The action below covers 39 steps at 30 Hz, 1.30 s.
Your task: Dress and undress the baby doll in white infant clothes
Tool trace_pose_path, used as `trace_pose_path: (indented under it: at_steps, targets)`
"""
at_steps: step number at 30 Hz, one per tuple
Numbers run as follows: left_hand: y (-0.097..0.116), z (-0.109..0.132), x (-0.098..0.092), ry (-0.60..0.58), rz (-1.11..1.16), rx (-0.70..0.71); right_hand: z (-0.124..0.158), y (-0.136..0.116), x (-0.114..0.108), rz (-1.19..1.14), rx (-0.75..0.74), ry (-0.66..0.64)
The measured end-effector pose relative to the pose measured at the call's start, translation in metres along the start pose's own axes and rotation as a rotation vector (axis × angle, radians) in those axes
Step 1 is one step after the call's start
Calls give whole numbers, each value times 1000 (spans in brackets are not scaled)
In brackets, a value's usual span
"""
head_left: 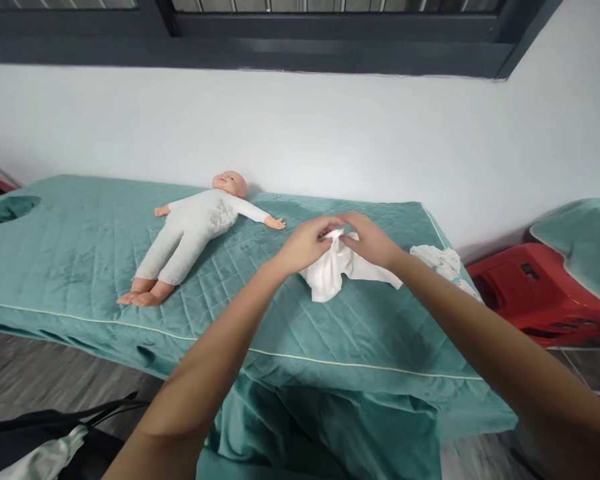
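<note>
A small white cloth garment (327,275), its exact kind unclear, is bunched up between my two hands over the green quilted bed cover (290,327). My left hand (310,243) pinches its upper edge from the left. From the right, my right hand (370,240) grips the same edge, its fingertips close to those of the left. The lower part of the cloth hangs down and spreads toward the right. To the left lies a baby doll (195,217) on its back in a white long-sleeved suit, arms spread, bare feet toward the near edge.
A crumpled white cloth with coloured print (443,262) lies at the bed's right end. Beyond it stands a red plastic stool (545,287) beside another green cover (585,240). A dark bag with straps (80,440) is at the lower left. A white wall (330,133) backs the bed.
</note>
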<state>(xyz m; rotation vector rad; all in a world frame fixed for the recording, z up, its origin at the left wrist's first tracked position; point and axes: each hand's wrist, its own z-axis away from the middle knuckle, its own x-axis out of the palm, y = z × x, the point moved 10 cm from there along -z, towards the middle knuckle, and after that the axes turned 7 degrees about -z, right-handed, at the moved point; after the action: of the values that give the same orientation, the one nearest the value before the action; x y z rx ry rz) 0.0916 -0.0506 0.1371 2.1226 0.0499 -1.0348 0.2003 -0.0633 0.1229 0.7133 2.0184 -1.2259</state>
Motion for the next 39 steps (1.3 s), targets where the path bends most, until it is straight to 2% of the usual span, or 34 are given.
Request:
trace_pose_path:
  at_steps: [3, 6, 9, 12, 14, 16, 19, 21, 23, 26, 29, 31, 34, 36, 39]
  targets:
    - [48, 10, -43, 100, 42, 79, -9, -30, -26, -25, 21, -9]
    - [67, 19, -77, 232, 67, -17, -7, -57, -66, 49, 35, 101]
    - [75, 21, -84, 240, 1, -35, 0, -82, -104, 153, 12, 242]
    - [78, 20, -75, 165, -293, 18, 9, -93, -124, 290, 23, 277]
    - [72, 22, -78, 192, -519, -14, 16, -91, -124, 396, 55, 219]
    - [67, 27, -88, 275, -671, -73, 25, -82, -119, 481, 101, 142]
    - [62, 37, -98, 370, -745, -125, 43, -66, -115, 530, 161, 92]
    - [56, 43, -99, 379, -710, -129, 55, -58, -116, 527, 172, 109]
    - [47, 48, -97, 358, -643, -115, 65, -56, -122, 491, 148, 157]
    - [27, 57, -96, 324, -525, -110, 80, -48, -132, 321, 147, 231]
    - [7, 66, -103, 308, -317, -176, 95, -27, -138, 135, 296, 255]
    - [-3, 72, -110, 309, -191, -249, 104, -17, -143, 98, 388, 281]
    - [-12, 74, -122, 309, -123, -337, 110, -13, -150, 101, 441, 316]
    - [-21, 65, -122, 230, -128, -362, 105, -6, -147, 104, 460, 297]
    - [-49, 46, -107, 46, -248, -399, 89, 14, -126, 164, 465, 213]
